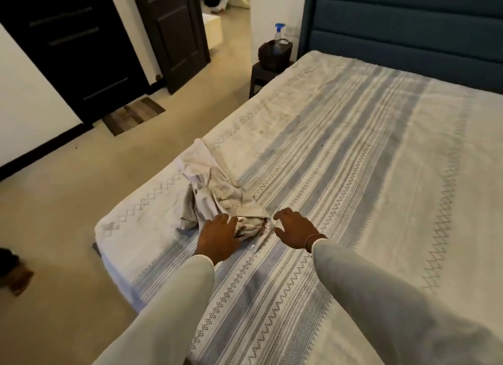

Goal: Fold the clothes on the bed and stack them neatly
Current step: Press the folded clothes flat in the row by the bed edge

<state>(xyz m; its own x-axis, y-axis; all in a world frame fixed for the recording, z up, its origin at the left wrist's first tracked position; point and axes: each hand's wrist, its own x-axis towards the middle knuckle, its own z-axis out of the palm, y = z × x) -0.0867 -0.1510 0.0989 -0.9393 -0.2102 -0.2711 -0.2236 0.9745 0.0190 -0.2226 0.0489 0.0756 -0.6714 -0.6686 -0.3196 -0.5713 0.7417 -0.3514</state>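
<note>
Head view: crumpled shirt (215, 193) lies near bed (367, 152) corner. Your left hand (217, 235) rests on its near end, fingers straight. Your right hand (295, 228) hovers just beside it, fingers spread, holding nothing.

- Left sleeve (163, 307) — long, pale grey-white cloth, plain and unmarked, ending in a simple cuff at the wrist.
- Right sleeve (381, 291) — same pale cloth, long, softly creased, with a darker shaded fold near the lower frame edge.
- Left hand (217, 238) — bare; no ring or band visible.
- Right hand (294, 227) — bare.
- Bracelet (313, 238) — thin, beaded, worn on the right wrist just beyond the cuff; its finer detail too small to tell.
</note>
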